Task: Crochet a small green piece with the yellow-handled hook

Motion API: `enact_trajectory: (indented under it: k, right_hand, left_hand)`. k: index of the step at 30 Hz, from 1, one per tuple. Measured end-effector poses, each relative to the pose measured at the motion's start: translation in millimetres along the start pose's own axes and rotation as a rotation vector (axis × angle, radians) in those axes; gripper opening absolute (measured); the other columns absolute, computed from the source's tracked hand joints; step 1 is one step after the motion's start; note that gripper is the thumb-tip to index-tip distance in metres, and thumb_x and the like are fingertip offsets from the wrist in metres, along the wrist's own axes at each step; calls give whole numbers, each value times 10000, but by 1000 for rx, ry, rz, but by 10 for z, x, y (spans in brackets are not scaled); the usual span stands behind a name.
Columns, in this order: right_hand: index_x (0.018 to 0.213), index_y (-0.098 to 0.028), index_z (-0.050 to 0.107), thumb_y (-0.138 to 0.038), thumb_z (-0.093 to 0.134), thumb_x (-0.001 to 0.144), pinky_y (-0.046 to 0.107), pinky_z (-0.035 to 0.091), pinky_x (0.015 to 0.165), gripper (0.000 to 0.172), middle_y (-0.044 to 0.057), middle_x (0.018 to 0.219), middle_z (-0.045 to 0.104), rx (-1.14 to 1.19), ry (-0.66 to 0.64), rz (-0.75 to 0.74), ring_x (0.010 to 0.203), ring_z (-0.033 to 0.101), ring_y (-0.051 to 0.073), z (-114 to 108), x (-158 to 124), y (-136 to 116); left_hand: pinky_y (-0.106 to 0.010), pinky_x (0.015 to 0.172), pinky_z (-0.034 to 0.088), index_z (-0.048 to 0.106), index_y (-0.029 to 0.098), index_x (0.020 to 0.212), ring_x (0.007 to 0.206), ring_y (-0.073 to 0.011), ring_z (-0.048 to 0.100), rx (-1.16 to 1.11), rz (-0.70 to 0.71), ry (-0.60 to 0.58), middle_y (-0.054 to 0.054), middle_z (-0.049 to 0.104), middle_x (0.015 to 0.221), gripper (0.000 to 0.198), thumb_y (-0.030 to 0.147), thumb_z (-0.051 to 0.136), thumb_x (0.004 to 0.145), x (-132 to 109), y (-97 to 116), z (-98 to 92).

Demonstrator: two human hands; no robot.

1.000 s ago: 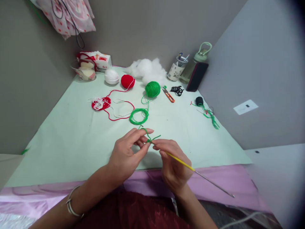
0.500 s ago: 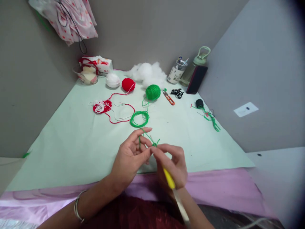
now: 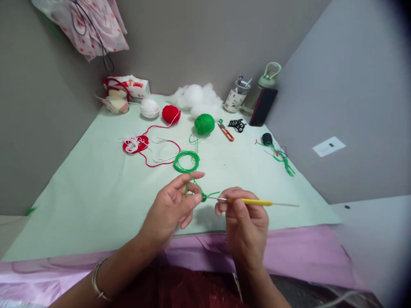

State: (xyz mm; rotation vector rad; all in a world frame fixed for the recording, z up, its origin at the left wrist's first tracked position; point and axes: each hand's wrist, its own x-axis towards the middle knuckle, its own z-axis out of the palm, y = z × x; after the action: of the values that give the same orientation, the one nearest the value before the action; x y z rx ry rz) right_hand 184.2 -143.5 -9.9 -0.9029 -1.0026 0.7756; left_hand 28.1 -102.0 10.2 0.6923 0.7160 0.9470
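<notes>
Between thumb and fingers my left hand [image 3: 171, 205] pinches a small green crocheted piece [image 3: 204, 197], with green yarn looped over its raised index finger. A short tail of yarn sticks out to the right of the piece. My right hand [image 3: 247, 222] grips a crochet hook [image 3: 250, 201] by its yellow handle, nearly level; the thin metal tip reaches the green piece, and another metal end points right. Beyond my left hand lies a loose coil of green yarn [image 3: 175, 164], joined by a strand to the green yarn ball [image 3: 204, 124].
A red yarn ball [image 3: 171, 114], a white yarn ball [image 3: 150, 109] and white stuffing [image 3: 197, 98] sit at the back. Orange thread snips [image 3: 226, 132] lie near a black hair clip [image 3: 237, 125]. At the right back stand a pen cup [image 3: 236, 99], a bottle [image 3: 257, 96] and a phone [image 3: 263, 107].
My right hand has moved right, away from my left fingers, and turned the crochet hook from steeply slanted to nearly level. The green piece now shows at my left fingertips.
</notes>
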Motion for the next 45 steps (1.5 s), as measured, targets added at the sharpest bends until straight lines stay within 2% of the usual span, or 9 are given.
enact_trajectory:
  k: [7, 10, 18, 24, 30, 37, 40, 43, 45]
  right_hand:
    - [1062, -301, 827, -222, 670, 1031, 334, 614, 736, 179, 43, 988, 820, -140, -115, -86, 826, 719, 179, 30, -17, 36]
    - [1052, -293, 833, -221, 673, 1030, 330, 607, 741, 177, 46, 974, 802, -157, -124, -114, 840, 715, 178, 20, -26, 35]
    - [933, -247, 831, -350, 774, 967, 231, 593, 593, 123, 19, 831, 765, 194, -25, 191, 633, 685, 111, -40, 109, 50]
    - [897, -256, 814, -390, 801, 939, 212, 565, 553, 141, 0, 774, 738, 266, -80, 303, 596, 638, 105, -57, 138, 29]
    - [1089, -314, 831, -265, 684, 1033, 282, 640, 756, 165, 36, 1035, 836, -86, -137, -5, 920, 765, 175, -13, 15, 45]
    - [1265, -326, 790, -86, 695, 974, 343, 656, 776, 390, 81, 1159, 800, -656, -219, -505, 989, 771, 218, -81, -43, 35]
    - [1202, -302, 797, -102, 649, 1007, 333, 635, 720, 317, 50, 1001, 793, -499, -140, -396, 857, 752, 191, -69, 14, -6]
    - [1121, -290, 793, -140, 587, 1049, 311, 594, 632, 265, 16, 872, 740, -354, -90, -238, 712, 695, 160, -3, 48, -20]
    - [1140, -296, 799, -124, 618, 1027, 320, 592, 652, 275, 30, 914, 739, -471, -115, -298, 771, 708, 176, 32, 28, 2]
  left_hand:
    - [-171, 434, 468, 775, 232, 1214, 461, -16, 485, 65, 23, -35, 39, 636, 859, 381, 274, 882, 851, 1, -92, -24]
    - [-165, 408, 445, 742, 234, 1259, 419, 4, 455, 11, -36, -48, 26, 683, 918, 477, 255, 914, 815, 6, -45, -21]
    - [-101, 378, 265, 754, 164, 1273, 425, 39, 247, -190, -230, -155, 56, 578, 770, 491, 226, 922, 815, 14, 32, -61]
    - [-103, 379, 284, 821, 218, 1142, 423, 52, 295, -172, -151, -160, 33, 629, 881, 360, 192, 921, 797, 28, -30, -49]
    - [-130, 451, 450, 810, 255, 1187, 495, -15, 500, 40, 35, -42, 60, 612, 793, 393, 223, 922, 811, 34, -124, -19]
    - [-121, 399, 377, 801, 185, 1175, 433, 16, 395, -108, -41, 2, 51, 648, 784, 484, 220, 979, 726, 38, -46, 25]
    - [-98, 404, 335, 821, 156, 1123, 429, 31, 333, -178, -127, -11, 67, 587, 703, 394, 220, 960, 760, 49, -6, 18]
    - [-109, 419, 371, 828, 192, 1134, 447, 26, 376, -150, -11, 52, 60, 625, 784, 429, 168, 966, 728, 50, -21, 29]
    - [-127, 441, 414, 813, 233, 1212, 485, -2, 456, -98, 74, 85, 54, 649, 830, 534, 150, 971, 708, 41, -43, 47]
